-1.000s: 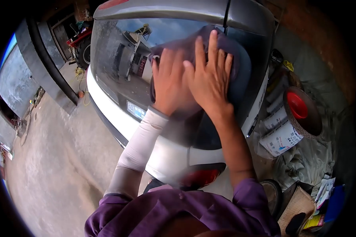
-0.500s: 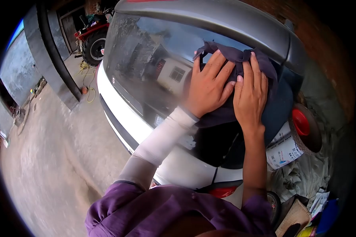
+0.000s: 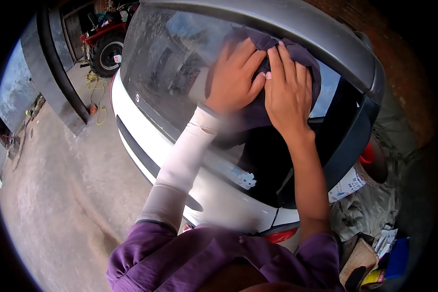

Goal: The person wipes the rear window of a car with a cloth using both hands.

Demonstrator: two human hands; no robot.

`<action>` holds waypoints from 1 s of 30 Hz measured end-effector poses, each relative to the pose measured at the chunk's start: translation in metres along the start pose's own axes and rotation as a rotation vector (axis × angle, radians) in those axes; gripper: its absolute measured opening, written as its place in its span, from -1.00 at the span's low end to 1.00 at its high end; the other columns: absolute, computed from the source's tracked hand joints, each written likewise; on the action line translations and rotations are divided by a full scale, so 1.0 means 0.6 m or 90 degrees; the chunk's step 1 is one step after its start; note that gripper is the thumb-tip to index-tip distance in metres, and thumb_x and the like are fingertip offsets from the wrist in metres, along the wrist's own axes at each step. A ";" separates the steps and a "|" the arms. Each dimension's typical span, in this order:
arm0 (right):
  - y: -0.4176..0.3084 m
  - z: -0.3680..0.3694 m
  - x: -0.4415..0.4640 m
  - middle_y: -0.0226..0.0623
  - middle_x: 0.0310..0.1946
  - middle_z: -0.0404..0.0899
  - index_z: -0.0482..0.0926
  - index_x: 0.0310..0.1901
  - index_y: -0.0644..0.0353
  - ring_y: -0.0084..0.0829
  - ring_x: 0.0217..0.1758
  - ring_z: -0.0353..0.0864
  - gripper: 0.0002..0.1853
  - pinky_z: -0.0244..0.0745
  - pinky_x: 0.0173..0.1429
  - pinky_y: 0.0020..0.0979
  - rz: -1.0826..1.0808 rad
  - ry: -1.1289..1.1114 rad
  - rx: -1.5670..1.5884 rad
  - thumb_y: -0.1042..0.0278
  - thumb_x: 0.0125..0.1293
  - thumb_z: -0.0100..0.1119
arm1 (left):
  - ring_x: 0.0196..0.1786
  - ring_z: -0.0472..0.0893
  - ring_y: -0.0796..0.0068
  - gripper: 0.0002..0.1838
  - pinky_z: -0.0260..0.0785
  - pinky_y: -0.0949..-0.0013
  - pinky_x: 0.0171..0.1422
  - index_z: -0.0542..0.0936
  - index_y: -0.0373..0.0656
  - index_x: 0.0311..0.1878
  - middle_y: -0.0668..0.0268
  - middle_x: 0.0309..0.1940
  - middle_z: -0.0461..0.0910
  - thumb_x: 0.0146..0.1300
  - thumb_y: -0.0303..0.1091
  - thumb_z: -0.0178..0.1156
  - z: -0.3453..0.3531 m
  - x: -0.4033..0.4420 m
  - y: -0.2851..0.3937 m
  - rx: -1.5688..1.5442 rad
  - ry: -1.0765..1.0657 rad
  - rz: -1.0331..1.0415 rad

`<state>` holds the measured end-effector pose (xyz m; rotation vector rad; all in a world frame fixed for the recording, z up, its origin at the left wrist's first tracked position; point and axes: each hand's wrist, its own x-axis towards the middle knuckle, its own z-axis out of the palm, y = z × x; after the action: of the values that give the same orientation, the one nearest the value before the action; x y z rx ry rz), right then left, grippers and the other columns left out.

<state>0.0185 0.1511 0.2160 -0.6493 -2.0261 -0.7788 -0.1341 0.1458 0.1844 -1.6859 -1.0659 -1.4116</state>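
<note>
A dark purple cloth (image 3: 304,56) lies bunched against the rear window (image 3: 153,73) of a car. My left hand (image 3: 236,75) holds it to the glass with fingers stretched upward; motion blurs this hand a little. Beside it, my right hand (image 3: 289,90) presses the same cloth, its fingers long and close together. Both thumbs nearly meet in the middle. Much of the cloth is hidden under the hands. A pale sleeve covers my left forearm, while the right forearm is bare.
The car's white tailgate (image 3: 224,199) curves below the glass, under a grey roof edge (image 3: 297,22). At right stand a red object (image 3: 367,154) and a patterned box (image 3: 348,185) near crumpled sheeting. A pillar (image 3: 58,73) and a red tractor (image 3: 104,48) stand at left.
Both hands and the cloth have shifted left and slightly up across the glass. More of the window's right side shows now. The camera view has also shifted a little.
</note>
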 end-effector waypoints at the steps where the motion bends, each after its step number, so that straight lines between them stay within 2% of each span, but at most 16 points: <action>1: -0.008 0.001 -0.008 -0.16 0.39 0.46 0.45 0.35 0.16 -0.10 0.34 0.43 -0.49 0.22 0.48 -0.12 0.009 -0.016 0.016 0.32 0.37 0.15 | 0.28 0.48 -0.02 -0.55 0.21 -0.07 0.41 0.55 -0.22 0.11 0.06 0.16 0.52 0.16 -0.27 0.26 -0.003 -0.011 0.002 0.014 0.008 0.002; 5: -0.038 0.005 -0.056 -0.12 0.42 0.43 0.45 0.35 0.18 -0.07 0.37 0.44 -0.48 0.25 0.45 -0.07 -0.017 -0.042 0.053 0.34 0.35 0.12 | 0.26 0.46 -0.08 -0.55 0.13 -0.23 0.47 0.54 -0.24 0.07 0.02 0.12 0.51 0.08 -0.33 0.28 -0.013 -0.078 0.022 0.023 -0.018 -0.062; 6: -0.046 0.005 -0.072 -0.13 0.44 0.40 0.45 0.36 0.17 -0.10 0.30 0.50 -0.47 0.32 0.39 -0.12 -0.026 -0.063 0.045 0.33 0.34 0.09 | 0.26 0.45 -0.07 -0.57 0.11 -0.24 0.49 0.54 -0.26 0.06 0.01 0.13 0.51 0.10 -0.33 0.26 -0.027 -0.093 0.036 0.012 -0.065 -0.096; 9: -0.070 0.003 -0.128 -0.08 0.46 0.37 0.44 0.35 0.28 -0.09 0.31 0.47 -0.45 0.32 0.34 -0.14 -0.018 -0.148 0.087 0.36 0.31 0.14 | 0.30 0.43 0.03 -0.60 0.09 -0.20 0.49 0.57 -0.17 0.08 0.06 0.14 0.53 0.22 -0.20 0.17 -0.049 -0.124 0.080 0.058 -0.061 -0.126; 10: -0.078 0.000 -0.140 -0.05 0.46 0.37 0.50 0.27 0.31 -0.08 0.32 0.47 -0.49 0.35 0.31 -0.16 -0.035 -0.152 0.080 0.36 0.28 0.13 | 0.37 0.39 0.02 -0.55 0.04 -0.20 0.53 0.56 -0.14 0.18 0.02 0.23 0.48 0.25 -0.17 0.15 -0.058 -0.138 0.097 0.087 -0.102 -0.146; 12: -0.082 0.000 -0.171 -0.21 0.43 0.44 0.48 0.35 0.09 -0.35 0.13 0.60 -0.49 0.39 0.23 -0.30 -0.071 -0.144 0.036 0.26 0.37 0.05 | 0.60 0.13 -0.16 -0.41 -0.23 -0.30 0.62 0.34 -0.32 0.44 -0.09 0.51 0.23 0.40 -0.26 0.04 -0.079 -0.173 0.126 0.002 -0.168 -0.172; 15: -0.072 -0.018 -0.174 -0.17 0.41 0.45 0.51 0.32 0.10 -0.32 0.18 0.62 -0.53 0.43 0.21 -0.27 -0.065 -0.145 0.116 0.27 0.39 0.08 | 0.61 0.10 -0.15 -0.41 -0.27 -0.31 0.62 0.30 -0.32 0.46 -0.07 0.52 0.22 0.43 -0.26 -0.01 -0.052 -0.218 0.119 0.036 -0.132 -0.192; 17: -0.059 -0.033 -0.158 -0.16 0.45 0.39 0.48 0.32 0.07 -0.30 0.20 0.61 -0.53 0.44 0.21 -0.19 -0.026 -0.177 0.154 0.26 0.39 0.11 | 0.61 0.09 -0.16 -0.42 -0.27 -0.32 0.62 0.29 -0.33 0.46 -0.07 0.52 0.21 0.44 -0.27 -0.01 -0.040 -0.204 0.108 0.025 -0.134 -0.166; 18: -0.048 -0.045 -0.141 -0.13 0.48 0.34 0.46 0.34 0.03 -0.25 0.22 0.56 -0.48 0.38 0.25 -0.13 0.008 -0.207 0.143 0.18 0.36 0.17 | 0.61 0.09 -0.16 -0.42 -0.28 -0.32 0.62 0.29 -0.33 0.46 -0.07 0.51 0.21 0.44 -0.28 -0.02 -0.035 -0.185 0.105 0.017 -0.138 -0.155; 19: -0.032 -0.050 -0.127 -0.14 0.48 0.33 0.47 0.34 0.02 -0.23 0.22 0.54 -0.47 0.36 0.27 -0.11 0.014 -0.173 0.110 0.14 0.34 0.20 | 0.61 0.10 -0.16 -0.42 -0.26 -0.32 0.61 0.29 -0.33 0.45 -0.06 0.51 0.21 0.44 -0.27 -0.01 -0.035 -0.154 0.105 0.016 -0.169 -0.156; 23: 0.050 -0.064 -0.097 -0.15 0.47 0.33 0.52 0.32 -0.02 -0.18 0.17 0.50 -0.43 0.30 0.31 -0.08 0.025 -0.014 -0.017 0.07 0.28 0.29 | 0.58 0.17 -0.10 -0.41 -0.18 -0.32 0.58 0.34 -0.28 0.44 -0.03 0.48 0.27 0.38 -0.26 0.06 0.015 -0.055 0.114 0.049 -0.114 -0.058; 26: 0.107 -0.077 -0.100 -0.13 0.46 0.35 0.52 0.31 0.02 -0.15 0.13 0.50 -0.44 0.30 0.29 -0.08 0.036 0.073 -0.060 0.07 0.30 0.27 | 0.55 0.26 0.09 -0.44 -0.08 -0.29 0.55 0.41 -0.11 0.41 0.12 0.46 0.33 0.34 -0.23 0.14 0.054 0.003 0.150 0.036 -0.055 -0.010; 27: 0.118 -0.081 -0.108 -0.17 0.52 0.27 0.46 0.39 0.07 -0.13 0.11 0.46 -0.44 0.29 0.26 -0.10 0.058 0.067 -0.016 0.14 0.39 0.18 | 0.54 0.28 0.10 -0.45 -0.06 -0.28 0.54 0.42 -0.11 0.40 0.13 0.45 0.35 0.34 -0.24 0.14 0.068 0.011 0.157 0.065 -0.047 0.007; 28: 0.101 -0.126 -0.099 0.05 0.48 0.29 0.45 0.34 0.24 -0.02 0.20 0.48 -0.44 0.31 0.33 -0.06 0.118 -0.017 -0.014 0.17 0.37 0.17 | 0.53 0.30 0.12 -0.46 -0.04 -0.27 0.53 0.43 -0.10 0.39 0.15 0.44 0.37 0.34 -0.26 0.14 0.074 0.020 0.171 0.091 -0.039 0.024; 29: 0.102 -0.125 -0.106 0.05 0.48 0.30 0.45 0.34 0.25 -0.02 0.18 0.49 -0.44 0.31 0.32 -0.05 0.125 -0.007 -0.019 0.18 0.37 0.17 | 0.61 0.13 -0.08 -0.34 -0.07 -0.31 0.57 0.33 0.00 0.53 0.01 0.58 0.16 0.37 -0.17 0.15 0.058 0.019 0.185 0.081 -0.195 -0.058; 30: 0.105 -0.123 -0.114 0.06 0.48 0.30 0.45 0.33 0.26 -0.03 0.16 0.49 -0.45 0.31 0.32 -0.05 0.130 0.004 -0.024 0.20 0.37 0.16 | 0.61 0.14 -0.08 -0.37 -0.06 -0.31 0.55 0.35 -0.05 0.51 0.01 0.57 0.17 0.39 -0.18 0.12 0.056 0.017 0.195 0.091 -0.193 -0.045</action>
<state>0.1351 0.1295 0.2089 -0.8584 -1.9072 -0.6976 -0.0131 0.1270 0.1889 -1.8082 -1.3710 -1.1136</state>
